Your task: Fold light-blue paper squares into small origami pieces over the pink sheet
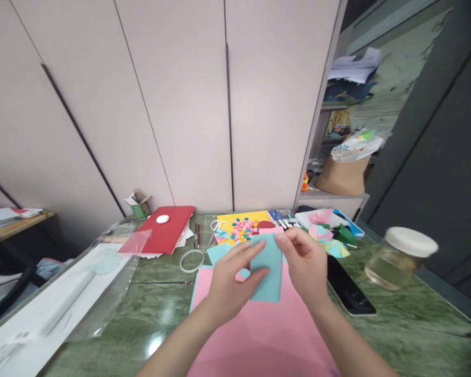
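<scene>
Left hand [226,280] and right hand [308,264] nearly meet (the right more curled).

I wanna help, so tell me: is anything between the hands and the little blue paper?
Nothing visible is in between. The left hand and the right hand both touch the light-blue paper directly, over the pink sheet.

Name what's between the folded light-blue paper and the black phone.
In the head view, the right hand comes between the light-blue paper and the black phone, with some pink sheet visible beside the hand.
</scene>
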### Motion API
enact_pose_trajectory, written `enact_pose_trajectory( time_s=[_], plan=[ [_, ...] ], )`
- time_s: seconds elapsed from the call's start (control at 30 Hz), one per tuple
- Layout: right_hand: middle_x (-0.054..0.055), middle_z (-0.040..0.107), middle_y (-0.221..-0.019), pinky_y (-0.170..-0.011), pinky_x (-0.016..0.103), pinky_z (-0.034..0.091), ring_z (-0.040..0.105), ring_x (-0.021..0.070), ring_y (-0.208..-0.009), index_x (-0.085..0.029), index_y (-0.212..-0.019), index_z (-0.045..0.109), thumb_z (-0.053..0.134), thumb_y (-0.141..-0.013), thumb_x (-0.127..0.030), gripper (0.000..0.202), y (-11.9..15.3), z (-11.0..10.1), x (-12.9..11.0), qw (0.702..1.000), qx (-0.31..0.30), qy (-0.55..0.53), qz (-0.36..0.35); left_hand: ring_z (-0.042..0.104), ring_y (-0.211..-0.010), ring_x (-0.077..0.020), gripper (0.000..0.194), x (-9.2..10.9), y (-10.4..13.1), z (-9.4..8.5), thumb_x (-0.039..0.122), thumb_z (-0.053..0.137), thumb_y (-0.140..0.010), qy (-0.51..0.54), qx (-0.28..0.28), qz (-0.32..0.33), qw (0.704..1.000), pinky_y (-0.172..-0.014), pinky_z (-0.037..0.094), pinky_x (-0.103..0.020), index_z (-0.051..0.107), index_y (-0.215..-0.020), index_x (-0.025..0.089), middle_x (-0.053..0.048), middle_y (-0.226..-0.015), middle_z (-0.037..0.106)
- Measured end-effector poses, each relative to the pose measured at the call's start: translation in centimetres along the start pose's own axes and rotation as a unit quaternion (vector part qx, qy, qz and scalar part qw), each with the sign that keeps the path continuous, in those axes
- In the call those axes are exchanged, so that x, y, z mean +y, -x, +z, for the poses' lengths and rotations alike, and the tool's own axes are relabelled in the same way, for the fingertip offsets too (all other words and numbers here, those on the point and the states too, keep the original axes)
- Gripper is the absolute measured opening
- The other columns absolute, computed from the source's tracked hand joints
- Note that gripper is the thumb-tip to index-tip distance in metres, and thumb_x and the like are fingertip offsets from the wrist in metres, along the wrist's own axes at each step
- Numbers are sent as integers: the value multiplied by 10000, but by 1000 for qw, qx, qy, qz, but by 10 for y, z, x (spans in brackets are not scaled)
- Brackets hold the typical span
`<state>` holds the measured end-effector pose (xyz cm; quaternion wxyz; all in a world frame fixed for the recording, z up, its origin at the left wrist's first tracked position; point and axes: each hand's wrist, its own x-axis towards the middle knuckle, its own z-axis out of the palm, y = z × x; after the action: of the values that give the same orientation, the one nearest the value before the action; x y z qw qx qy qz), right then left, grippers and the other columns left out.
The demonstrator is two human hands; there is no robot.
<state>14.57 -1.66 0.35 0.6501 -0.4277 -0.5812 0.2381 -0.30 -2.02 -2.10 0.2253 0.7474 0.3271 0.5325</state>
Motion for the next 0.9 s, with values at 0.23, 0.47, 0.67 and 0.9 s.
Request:
enact_pose_trajectory(
  time_s=[0.23, 0.47, 0.67, 0.9],
  plan=[
    [-28, 480, -558, -501, 224, 342, 429, 111, -533, -185, -608, 518, 545, -801, -289, 221, -2, -1, -2, 1000, -18, -11, 8, 599, -769, -151, 453, 3, -1, 2, 192, 609, -749, 11, 0, -16, 1000, -610, 536, -253, 546, -1187, 283, -75, -1064, 607],
    [-40, 404, -517, -460, 220, 316, 376, 95, -488, -177, -547, 470, 581, -766, -335, 292, -8, -3, -1, 995, -86, -22, 55, 541, -671, -115, 522, 6, -4, 1, 183, 639, -714, 22, 13, -44, 999, -622, 531, -272, 522, -1210, 294, -56, -997, 599],
    [-41, 435, -503, -449, 221, 314, 389, 94, -471, -177, -555, 485, 596, -750, -333, 274, -8, -2, 0, 994, -76, -25, 72, 535, -616, -89, 569, 8, -4, 0, 159, 638, -702, 42, 0, -71, 997, -585, 532, -264, 491, -1233, 305, -60, -1073, 555],
    [-33, 466, -549, -482, 224, 349, 439, 103, -514, -175, -586, 508, 624, -727, -343, 248, -12, -5, -1, 977, -157, -84, 117, 555, -639, -91, 609, 6, -6, -2, 139, 638, -691, 53, 11, -87, 995, -620, 546, -287, 464, -1250, 309, -58, -1110, 529]
  ],
)
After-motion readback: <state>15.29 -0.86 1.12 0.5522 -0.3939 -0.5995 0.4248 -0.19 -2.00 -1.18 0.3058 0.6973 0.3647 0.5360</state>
